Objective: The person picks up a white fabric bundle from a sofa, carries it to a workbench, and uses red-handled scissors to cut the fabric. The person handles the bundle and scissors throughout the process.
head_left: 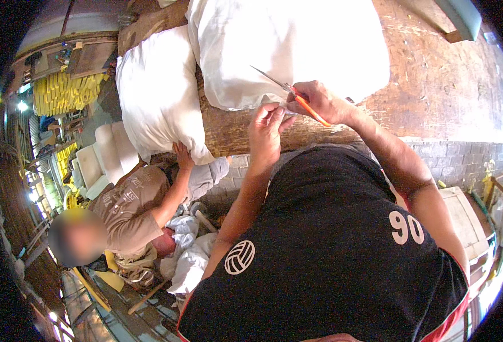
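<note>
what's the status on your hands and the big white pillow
Right hand holding orange-handled scissors; left hand at near edge of big white pillow. Second white pillow alongside, co-worker's hand on it.

Left hand (266,130), fingers bent, just beside curled right hand (320,101); both forearms (384,139) bare

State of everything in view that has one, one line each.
Orange-handled scissors: in right hand, blades seemingly closed.
Large white cushion: plump, on wooden table, near edge pinched by left hand.
Smaller white cushion: plump, wrinkled, co-worker's hand on it.
Yellow pieces: stacked.
</note>
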Available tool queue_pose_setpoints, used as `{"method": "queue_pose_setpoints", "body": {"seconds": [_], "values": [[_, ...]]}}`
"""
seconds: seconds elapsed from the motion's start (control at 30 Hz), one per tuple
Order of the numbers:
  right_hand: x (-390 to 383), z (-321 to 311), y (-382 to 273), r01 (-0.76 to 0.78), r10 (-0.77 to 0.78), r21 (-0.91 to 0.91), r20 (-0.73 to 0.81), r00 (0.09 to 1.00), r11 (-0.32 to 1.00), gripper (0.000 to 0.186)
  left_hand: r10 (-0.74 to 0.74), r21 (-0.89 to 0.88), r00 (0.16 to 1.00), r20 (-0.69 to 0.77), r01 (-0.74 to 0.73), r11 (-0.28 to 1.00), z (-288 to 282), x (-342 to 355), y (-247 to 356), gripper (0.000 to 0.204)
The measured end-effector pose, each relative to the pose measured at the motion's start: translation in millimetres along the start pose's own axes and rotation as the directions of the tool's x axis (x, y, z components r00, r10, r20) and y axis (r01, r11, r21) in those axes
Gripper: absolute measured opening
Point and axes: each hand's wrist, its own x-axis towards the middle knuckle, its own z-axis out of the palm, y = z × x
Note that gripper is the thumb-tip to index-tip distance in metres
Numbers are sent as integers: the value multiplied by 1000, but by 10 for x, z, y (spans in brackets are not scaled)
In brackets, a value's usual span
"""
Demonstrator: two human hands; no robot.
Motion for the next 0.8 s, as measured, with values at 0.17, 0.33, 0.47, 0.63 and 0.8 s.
{"method": "queue_pose_setpoints", "body": {"seconds": [0.17, 0.33, 0.47, 0.63, 0.8], "values": [[-83, 102, 40, 52, -44, 38, -177, 983, 998, 21, 7, -3, 1000, 14, -7, 1000, -11, 10, -67, 8], [-153, 58, -75, -21, 82, 227, -264, 961, 974, 25, 100, -100, 995, 14, -98, 990, -1, 49, -23, 5], [-389, -188, -110, -83, 82, -2, -133, 988, 997, 43, 155, -126, 987, 38, -149, 981, 12, 116, 39, 7], [-630, -389, -345, -540, 409, 314, 396, 822, 781, 58, 252, -144, 962, 102, -236, 961, -13, 238, -47, 9], [-664, -286, -198, -565, 385, 330, 473, 792, 757, 66, 278, -21, 954, 115, -278, 960, 6, 241, 2, 10]]}}
